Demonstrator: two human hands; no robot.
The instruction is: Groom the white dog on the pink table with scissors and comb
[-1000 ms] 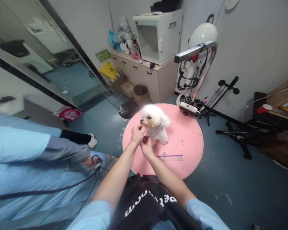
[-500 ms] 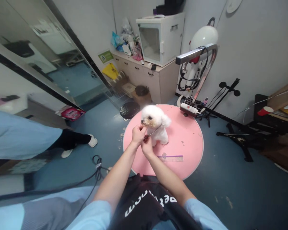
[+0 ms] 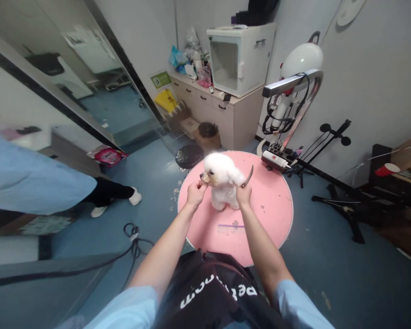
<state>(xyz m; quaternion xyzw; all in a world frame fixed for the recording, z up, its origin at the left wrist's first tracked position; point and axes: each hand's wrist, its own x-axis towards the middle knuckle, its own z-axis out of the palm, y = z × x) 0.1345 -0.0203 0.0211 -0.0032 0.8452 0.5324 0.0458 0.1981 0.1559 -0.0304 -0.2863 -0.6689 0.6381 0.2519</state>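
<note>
A small white fluffy dog [image 3: 222, 170] is on a round pink grooming table [image 3: 274, 205], its head turned to the left. With fingers pinched at its chin, my left hand [image 3: 196, 193] holds the dog's muzzle. On the dog's other side, my right hand [image 3: 244, 194] is closed around curved scissors [image 3: 249, 175], whose blades point up and away from me beside the dog's ear. The finger loops are hidden in the hand. A metal comb with a purple spine [image 3: 230, 225] lies on the table in front of the dog, partly covered by my right forearm.
A metal grooming arm [image 3: 291, 84] with hanging straps rises at the table's back right, above a tool holder with a white bottle [image 3: 276, 159]. A black stool [image 3: 189, 156] stands behind the table. At left is a person in a blue top [image 3: 37, 173]; a cable [image 3: 134, 244] hangs nearby.
My right hand has swung the scissors from under the dog's chin to the right, beside its ear. My left hand stays at the chin. The view has shifted slightly.
</note>
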